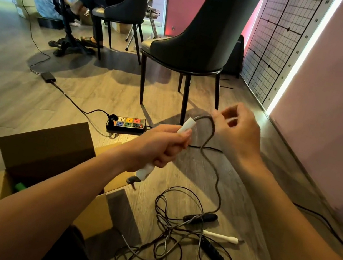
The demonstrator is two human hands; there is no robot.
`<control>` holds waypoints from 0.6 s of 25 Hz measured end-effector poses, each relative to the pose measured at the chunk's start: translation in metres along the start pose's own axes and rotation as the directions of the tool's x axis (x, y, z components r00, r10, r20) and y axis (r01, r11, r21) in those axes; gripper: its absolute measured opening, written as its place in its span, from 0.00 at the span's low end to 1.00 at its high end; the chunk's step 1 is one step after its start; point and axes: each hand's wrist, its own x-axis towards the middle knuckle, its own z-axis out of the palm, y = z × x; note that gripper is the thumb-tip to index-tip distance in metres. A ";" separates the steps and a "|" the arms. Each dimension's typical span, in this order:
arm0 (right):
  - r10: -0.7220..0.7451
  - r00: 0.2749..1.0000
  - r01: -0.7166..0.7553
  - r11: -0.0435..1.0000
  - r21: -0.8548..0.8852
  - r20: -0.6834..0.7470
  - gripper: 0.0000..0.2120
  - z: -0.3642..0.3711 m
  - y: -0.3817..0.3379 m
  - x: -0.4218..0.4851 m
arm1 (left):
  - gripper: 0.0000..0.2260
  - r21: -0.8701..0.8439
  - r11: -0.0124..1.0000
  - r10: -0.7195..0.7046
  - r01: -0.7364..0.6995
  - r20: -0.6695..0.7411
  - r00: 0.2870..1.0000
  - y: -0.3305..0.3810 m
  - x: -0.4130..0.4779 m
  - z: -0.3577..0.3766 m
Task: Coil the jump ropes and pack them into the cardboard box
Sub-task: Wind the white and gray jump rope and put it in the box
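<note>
One cardboard box (47, 153) stands open below and left of my left hand (160, 148). One rope tangle (168, 244) lies on the floor beneath my right hand (236, 132), with two black handles (200, 218) and one loose white handle (220, 237). My left hand fists one held white handle (187, 125), and my right hand pinches its grey cord (211, 134) just beside it.

The handle (187, 126) was white, its rope (213, 133) grey. The cardboard box (48, 147) was brown — something green (19, 186), perhaps another handle, inside. The power strip (127, 123) was black with multicoloured sockets.
</note>
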 end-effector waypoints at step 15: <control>-0.014 1.000 0.015 0.995 0.101 -0.012 0.15 0.002 0.013 0.011 | 0.23 -0.380 0.877 -0.288 0.295 0.076 0.955 0.012 -0.009 -0.010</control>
